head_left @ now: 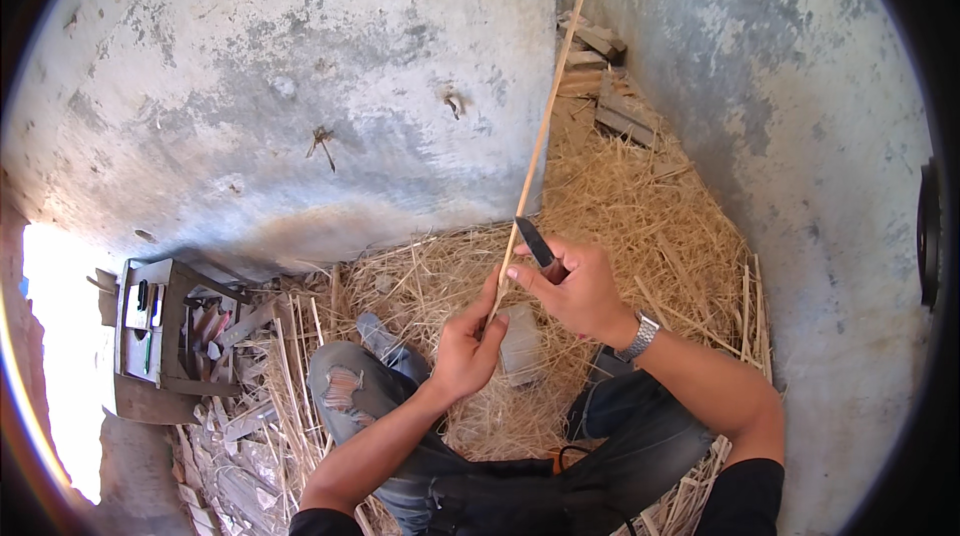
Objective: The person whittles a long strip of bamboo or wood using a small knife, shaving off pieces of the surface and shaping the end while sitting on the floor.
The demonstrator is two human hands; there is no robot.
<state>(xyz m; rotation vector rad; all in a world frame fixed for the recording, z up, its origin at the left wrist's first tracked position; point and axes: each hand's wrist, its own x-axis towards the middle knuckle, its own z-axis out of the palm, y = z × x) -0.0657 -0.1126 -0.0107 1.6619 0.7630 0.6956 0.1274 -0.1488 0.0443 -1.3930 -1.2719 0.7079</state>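
A long, thin bamboo strip (541, 136) slants up and away from my hands toward the room's corner. Its near end lies between the thumb and fingers of my left hand (466, 351), which is closed on it. My right hand (585, 288), with a metal watch on its wrist, grips a knife (535, 242) with a short dark blade. The blade's tip lies at the strip's edge, just ahead of my left hand. My right thumb presses near the strip, where a pale shaving shows. The knife's handle is mostly hidden in my palm.
Straw-like shavings (640, 226) cover the floor. A pale block (519, 346) lies between my bent legs. Left stands a small wooden stand (165, 376) with pens and tools; long strips (300, 356) lie beside it. Wood pieces (600, 61) fill the far corner between plastered walls.
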